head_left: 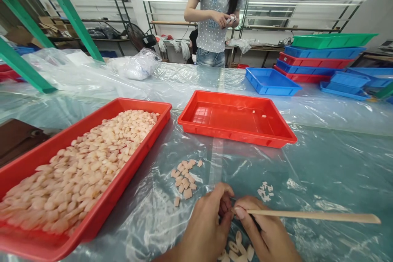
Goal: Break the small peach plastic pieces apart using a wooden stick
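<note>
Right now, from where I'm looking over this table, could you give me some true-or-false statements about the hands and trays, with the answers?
1. The right hand holds a long pale stick. True.
2. The left hand lies inside a tray. False: it is beside the right hand, near the end of the stick.
3. The red tray on the left holds a large number of pale pieces. True.
4. The red tray beyond the hands is full to the rim. False: only two small bits show in it.
5. The top tray of the stack on the right is green. True.
</note>
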Tool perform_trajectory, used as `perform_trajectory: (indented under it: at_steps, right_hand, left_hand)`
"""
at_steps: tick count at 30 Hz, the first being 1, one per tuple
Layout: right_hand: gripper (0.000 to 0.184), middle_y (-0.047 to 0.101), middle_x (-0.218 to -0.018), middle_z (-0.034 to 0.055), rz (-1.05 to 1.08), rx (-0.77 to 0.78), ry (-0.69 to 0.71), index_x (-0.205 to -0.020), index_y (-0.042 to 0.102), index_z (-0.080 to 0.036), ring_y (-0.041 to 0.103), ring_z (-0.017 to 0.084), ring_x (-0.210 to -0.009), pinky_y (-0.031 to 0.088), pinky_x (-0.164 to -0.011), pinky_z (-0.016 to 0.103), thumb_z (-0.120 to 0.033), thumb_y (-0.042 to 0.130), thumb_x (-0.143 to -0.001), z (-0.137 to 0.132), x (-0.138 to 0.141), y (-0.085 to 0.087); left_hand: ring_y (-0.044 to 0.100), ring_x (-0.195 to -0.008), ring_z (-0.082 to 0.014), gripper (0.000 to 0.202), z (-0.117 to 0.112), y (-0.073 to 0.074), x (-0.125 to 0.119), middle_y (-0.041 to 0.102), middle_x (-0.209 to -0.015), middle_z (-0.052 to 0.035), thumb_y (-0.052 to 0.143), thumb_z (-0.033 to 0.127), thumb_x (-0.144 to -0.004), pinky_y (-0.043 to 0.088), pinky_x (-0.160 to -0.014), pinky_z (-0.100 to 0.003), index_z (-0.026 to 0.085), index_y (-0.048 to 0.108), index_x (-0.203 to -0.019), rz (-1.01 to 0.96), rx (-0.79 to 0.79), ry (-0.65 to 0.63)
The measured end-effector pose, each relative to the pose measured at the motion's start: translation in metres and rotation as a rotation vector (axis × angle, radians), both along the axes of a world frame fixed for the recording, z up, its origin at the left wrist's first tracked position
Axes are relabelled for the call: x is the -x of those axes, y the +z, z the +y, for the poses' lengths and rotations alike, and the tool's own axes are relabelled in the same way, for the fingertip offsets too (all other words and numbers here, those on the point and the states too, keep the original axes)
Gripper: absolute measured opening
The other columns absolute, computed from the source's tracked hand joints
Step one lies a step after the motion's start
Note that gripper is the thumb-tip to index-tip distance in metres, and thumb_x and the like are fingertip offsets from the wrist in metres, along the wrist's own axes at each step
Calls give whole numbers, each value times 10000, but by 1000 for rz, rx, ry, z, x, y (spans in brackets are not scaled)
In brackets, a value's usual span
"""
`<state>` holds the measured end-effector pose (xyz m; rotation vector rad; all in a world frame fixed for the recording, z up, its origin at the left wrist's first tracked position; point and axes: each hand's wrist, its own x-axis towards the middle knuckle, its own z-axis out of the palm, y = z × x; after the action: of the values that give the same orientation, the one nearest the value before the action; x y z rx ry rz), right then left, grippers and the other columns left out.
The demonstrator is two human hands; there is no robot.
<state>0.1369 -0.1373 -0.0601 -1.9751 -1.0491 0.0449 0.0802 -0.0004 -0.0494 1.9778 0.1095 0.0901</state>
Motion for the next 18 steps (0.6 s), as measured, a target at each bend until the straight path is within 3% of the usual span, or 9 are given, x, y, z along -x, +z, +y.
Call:
perform_trajectory:
  at_steps: [5, 8, 14, 18]
  right_hand:
    - [248, 628, -734, 22, -196, 61, 12, -817, 527, -219, 593, 164, -661, 464, -568, 243, -181, 305, -921, 6, 0, 2]
    - [237, 622, -729, 23, -205, 68, 20, -816, 531, -219, 587, 168, -662, 461, -583, 255, -172, 320, -912, 3, 2, 1]
    - [247, 547, -644, -11, 160, -198, -182, -823, 549, -218, 550, 131, -599, 448, -564, 208, -285, 338, -932, -7, 2, 4]
    - [260, 627, -678, 10, 305, -199, -259, -857, 610, -209, 614, 140, -643, 485, -596, 189, -354, 401, -909, -7, -2, 4]
  left_hand:
    - [541, -667, -127, 287, 0, 0, 2, 562, -728, 38, 406, 31, -757, 399, -621, -210, 228, 451, -961, -12, -53, -1]
    - [546, -675, -127, 330, 0, 0, 2, 560, -740, 34, 406, 17, -741, 408, -631, -211, 223, 460, -993, -36, -69, -11]
    - [552, -730, -149, 358, -2, -2, 2, 568, -791, -4, 437, 39, -751, 435, -684, -247, 205, 529, -1055, -30, -93, 16]
    - [558, -766, -159, 314, -2, 2, -1, 590, -850, -38, 469, 110, -799, 442, -720, -268, 200, 624, -1056, 6, 26, 46]
